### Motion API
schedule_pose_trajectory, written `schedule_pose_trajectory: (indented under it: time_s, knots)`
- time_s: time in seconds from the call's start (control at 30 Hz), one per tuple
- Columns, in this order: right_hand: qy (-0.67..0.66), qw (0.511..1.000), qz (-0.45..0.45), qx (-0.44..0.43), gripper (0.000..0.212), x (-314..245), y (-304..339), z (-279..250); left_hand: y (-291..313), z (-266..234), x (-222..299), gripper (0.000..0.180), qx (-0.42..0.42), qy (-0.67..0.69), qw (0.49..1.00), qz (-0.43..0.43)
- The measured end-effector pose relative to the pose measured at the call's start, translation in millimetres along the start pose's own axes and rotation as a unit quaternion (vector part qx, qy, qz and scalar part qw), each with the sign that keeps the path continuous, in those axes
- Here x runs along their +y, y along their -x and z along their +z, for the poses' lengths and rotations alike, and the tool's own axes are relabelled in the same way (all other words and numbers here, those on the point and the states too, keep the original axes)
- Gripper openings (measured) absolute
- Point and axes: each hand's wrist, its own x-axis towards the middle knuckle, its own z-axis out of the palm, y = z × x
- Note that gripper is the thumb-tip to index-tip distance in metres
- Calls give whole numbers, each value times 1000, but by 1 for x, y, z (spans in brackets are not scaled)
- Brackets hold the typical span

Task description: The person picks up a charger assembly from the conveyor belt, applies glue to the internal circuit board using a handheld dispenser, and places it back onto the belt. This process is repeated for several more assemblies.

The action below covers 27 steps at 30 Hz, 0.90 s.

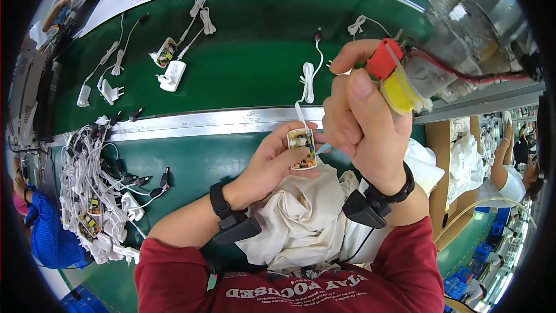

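In my left hand (pixel 272 159) is an open white power adapter (pixel 302 149), its circuit board and small parts facing up. My left thumb lies over the board. A white cable (pixel 308 84) leads from the adapter's far end to a black plug. My right hand (pixel 368 122) is closed, with a clear-barrelled dispensing tool (pixel 425 72) that has a red part, yellow tape and red and black wires. A pale blue tapered tip (pixel 324 148) points from below this hand toward the adapter's right edge. The fingers partly hide how the tool is gripped.
A tangled pile of white cables and adapters (pixel 95 197) lies at left. Several adapters, including a closed white one (pixel 172 75), rest beyond the metal rail (pixel 197 122). Off-white cloth (pixel 301 214) covers my lap. A cardboard box (pixel 457 185) stands at right. Other people work around the edges.
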Motion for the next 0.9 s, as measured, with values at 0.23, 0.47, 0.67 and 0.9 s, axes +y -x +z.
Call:
schedule_pose_trajectory:
  time_s: [0.23, 0.47, 0.67, 0.9]
  knots:
    - [-51, 998, 19, -16, 17, 3, 6, 5, 4, -3, 4, 38, 9, 65, 998, 10]
    - [-77, 997, 9, -24, 16, 12, 4, 4, 6, -5, 5, 38, 0, 85, 996, 10]
    - [-77, 997, 31, 1, 15, 9, 7, 2, 4, -4, 3, 37, 1, 85, 996, 14]
    - [20, 999, 2, -36, 22, 10, 8, 0, 3, 0, 1, 37, 5, 79, 997, 15]
